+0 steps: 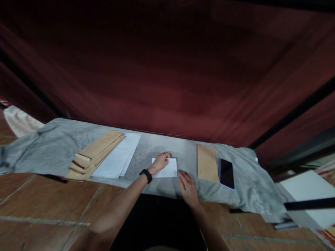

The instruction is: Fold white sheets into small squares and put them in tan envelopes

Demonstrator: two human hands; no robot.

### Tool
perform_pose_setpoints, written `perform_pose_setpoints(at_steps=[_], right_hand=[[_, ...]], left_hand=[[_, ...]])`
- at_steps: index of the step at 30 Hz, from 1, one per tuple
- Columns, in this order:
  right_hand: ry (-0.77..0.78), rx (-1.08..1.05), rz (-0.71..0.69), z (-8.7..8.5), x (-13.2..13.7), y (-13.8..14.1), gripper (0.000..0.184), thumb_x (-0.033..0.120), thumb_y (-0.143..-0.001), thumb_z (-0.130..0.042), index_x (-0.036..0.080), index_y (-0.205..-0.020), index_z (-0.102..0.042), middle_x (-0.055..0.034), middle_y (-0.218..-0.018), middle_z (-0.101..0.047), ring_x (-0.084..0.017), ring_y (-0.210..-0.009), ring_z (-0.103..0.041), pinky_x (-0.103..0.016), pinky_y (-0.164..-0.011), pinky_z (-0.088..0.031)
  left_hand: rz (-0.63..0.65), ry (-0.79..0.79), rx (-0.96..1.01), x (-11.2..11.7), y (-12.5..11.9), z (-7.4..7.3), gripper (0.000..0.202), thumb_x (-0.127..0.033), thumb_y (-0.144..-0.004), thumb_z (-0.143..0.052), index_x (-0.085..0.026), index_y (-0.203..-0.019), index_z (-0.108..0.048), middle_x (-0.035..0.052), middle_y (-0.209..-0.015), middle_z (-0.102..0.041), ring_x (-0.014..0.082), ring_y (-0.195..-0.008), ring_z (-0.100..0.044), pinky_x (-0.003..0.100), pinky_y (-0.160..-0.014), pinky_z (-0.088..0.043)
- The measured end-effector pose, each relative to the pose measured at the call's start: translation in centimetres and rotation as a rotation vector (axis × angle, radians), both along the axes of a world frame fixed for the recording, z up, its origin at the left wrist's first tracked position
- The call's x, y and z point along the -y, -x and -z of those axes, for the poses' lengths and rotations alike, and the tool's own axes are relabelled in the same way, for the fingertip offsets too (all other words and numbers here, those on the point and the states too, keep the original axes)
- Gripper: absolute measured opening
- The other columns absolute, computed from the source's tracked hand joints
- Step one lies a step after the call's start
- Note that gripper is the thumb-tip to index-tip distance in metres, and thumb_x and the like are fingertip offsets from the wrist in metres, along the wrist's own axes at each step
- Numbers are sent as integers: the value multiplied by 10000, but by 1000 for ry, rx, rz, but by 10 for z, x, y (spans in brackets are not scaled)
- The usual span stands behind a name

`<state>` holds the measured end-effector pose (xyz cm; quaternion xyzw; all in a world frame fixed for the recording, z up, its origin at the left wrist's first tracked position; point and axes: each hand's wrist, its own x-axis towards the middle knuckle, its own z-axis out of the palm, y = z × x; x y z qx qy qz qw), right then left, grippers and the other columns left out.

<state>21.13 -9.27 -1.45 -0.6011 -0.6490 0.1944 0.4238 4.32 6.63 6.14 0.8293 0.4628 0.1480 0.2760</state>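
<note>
Head view: the curled left hand (160,161) (can't tell if gripping) seems to press the small white paper (170,170); next calls for the open right hand (188,187) holding it still.

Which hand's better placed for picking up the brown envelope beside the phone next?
Right, I'd say: right hand is nearer the brown envelope; left hand is over the white paper.
</note>
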Motion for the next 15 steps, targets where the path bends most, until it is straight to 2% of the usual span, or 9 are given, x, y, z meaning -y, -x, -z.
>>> perform_pose_setpoints(at_steps=[3, 5, 8, 10, 12, 14, 15], right_hand=[[127, -457, 155, -3, -11, -8, 451, 472, -964, -465, 228, -1292, -655, -96, -1362, -641, -256, -1285, -573, -482, -1149, -389], [199, -776, 213, -12, -19, -11, 496, 560, -912, -527, 229, -1252, -670, -97, -1335, -659, -269, -1263, -591, -486, -1138, -401], [315, -1117, 124, -34, -26, -8, 495, 597, -818, -656, 256, -1176, -693, -71, -1282, -691, -280, -1230, -614, -477, -1066, -471], [425, -1251, 12, -48, -26, 0, 480, 599, -800, -689, 250, -1128, -707, -72, -1217, -722, -290, -1189, -638, -471, -989, -527], [507, -1348, -79, -59, -25, 9, 486, 603, -807, -689, 223, -1109, -714, -84, -1145, -747, -292, -1134, -667, -450, -921, -566], [512, -1407, -104, -62, -23, 17, 464, 539, -780, -749, 201, -1097, -717, -87, -1092, -763, -279, -1074, -694, -409, -875, -589], [490, -1417, -79, -61, -22, 20, 440, 475, -747, -797, 196, -1079, -720, -81, -1066, -770, -270, -1036, -708, -387, -852, -597]], left_hand=[[67, 43, 118, 13, 8, -23, 216, -76, -811, -481, -186, -897, -646, -5, -823, -661, 161, -838, -628, 270, -817, -494], [136, 66, 213, 24, 13, -45, 156, -131, -842, -511, -192, -892, -645, 3, -880, -680, 162, -885, -635, 268, -850, -489], [305, 164, 521, 38, 20, -79, 64, -230, -882, -587, -196, -867, -638, 44, -952, -700, 213, -1097, -616, 339, -1039, -410], [365, 241, 631, 46, 23, -95, 105, -285, -892, -618, -197, -838, -633, 66, -959, -706, 247, -1210, -573, 366, -1075, -385], [393, 301, 686, 50, 26, -101, 169, -324, -888, -640, -193, -782, -631, 85, -995, -709, 270, -1239, -559, 374, -1062, -400], [362, 320, 709, 52, 30, -96, 203, -344, -864, -674, -191, -734, -642, 98, -1089, -706, 281, -1251, -555, 377, -1071, -395], [304, 323, 716, 53, 32, -90, 188, -350, -845, -696, -194, -745, -663, 100, -1137, -700, 285, -1260, -551, 377, -1082, -387]])
